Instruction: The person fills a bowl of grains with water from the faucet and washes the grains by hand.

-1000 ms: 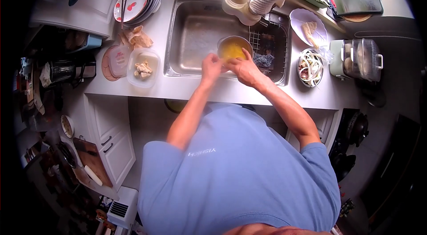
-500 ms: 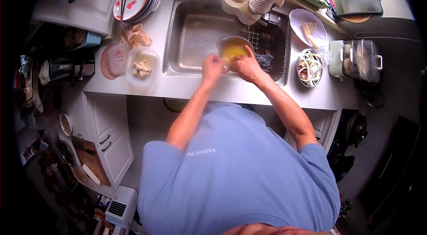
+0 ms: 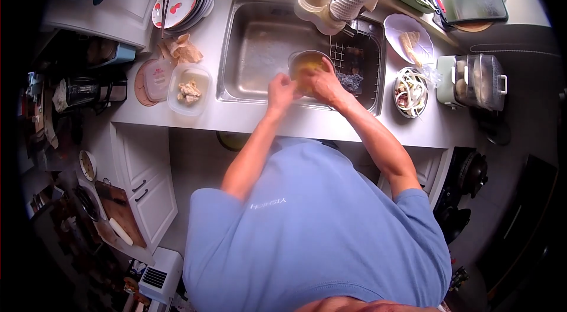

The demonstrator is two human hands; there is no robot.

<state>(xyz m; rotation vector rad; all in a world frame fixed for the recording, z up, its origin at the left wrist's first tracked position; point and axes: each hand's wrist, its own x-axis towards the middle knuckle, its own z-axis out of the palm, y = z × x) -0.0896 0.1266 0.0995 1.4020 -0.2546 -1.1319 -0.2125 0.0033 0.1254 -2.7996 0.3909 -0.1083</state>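
Note:
A round metal bowl (image 3: 309, 58) with yellow contents is at the near side of the steel sink (image 3: 260, 46), beside a wire rack (image 3: 369, 85). My left hand (image 3: 282, 92) is at the bowl's left edge, fingers pinched together; whatever is between them is too small to make out. Over the right part of the bowl is my right hand (image 3: 322, 83), its fingers reaching down inside and smeared by motion. What the right fingers touch is hidden.
Left of the sink are a plastic tub (image 3: 190, 90) with pale pieces, crumpled paper (image 3: 184, 49) and stacked plates (image 3: 177, 5). A white faucet (image 3: 331, 8) overhangs the sink. To the right stand a bowl of sliced strips (image 3: 411, 92), a leaf-shaped plate (image 3: 422, 46) and a steamer (image 3: 472, 82).
My right hand has moved slightly left over the bowl and its fingers are more blurred. My left hand has stayed almost in place at the bowl's left edge.

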